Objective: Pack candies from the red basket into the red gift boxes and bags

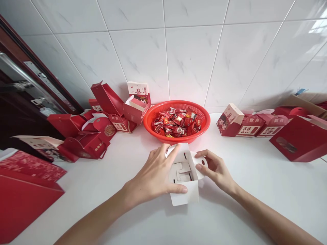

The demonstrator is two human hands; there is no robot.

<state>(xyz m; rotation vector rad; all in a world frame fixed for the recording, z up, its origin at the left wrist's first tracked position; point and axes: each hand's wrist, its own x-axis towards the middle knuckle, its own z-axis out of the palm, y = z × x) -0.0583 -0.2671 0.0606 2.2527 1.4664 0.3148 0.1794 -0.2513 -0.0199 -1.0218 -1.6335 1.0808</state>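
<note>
A small paper candy box point(185, 170) stands on the white table with its flaps spread and its white inside facing up. Interlocked tabs show at its bottom, and nothing lies in it. My left hand point(155, 173) grips the box from the left, thumb over the near wall and fingers at the far side. Between thumb and fingers, my right hand point(214, 168) pinches the rounded right flap, which has a slot in it. Just beyond the box sits a red plastic basket point(146, 127) full of wrapped candies point(176, 120).
Folded red gift boxes point(94, 143) crowd the left side. More boxes point(251, 126) line the wall at right, near a large red box point(301, 139). Another large red box point(28, 200) stands at the near left. A tiled wall point(191, 61) closes off the back.
</note>
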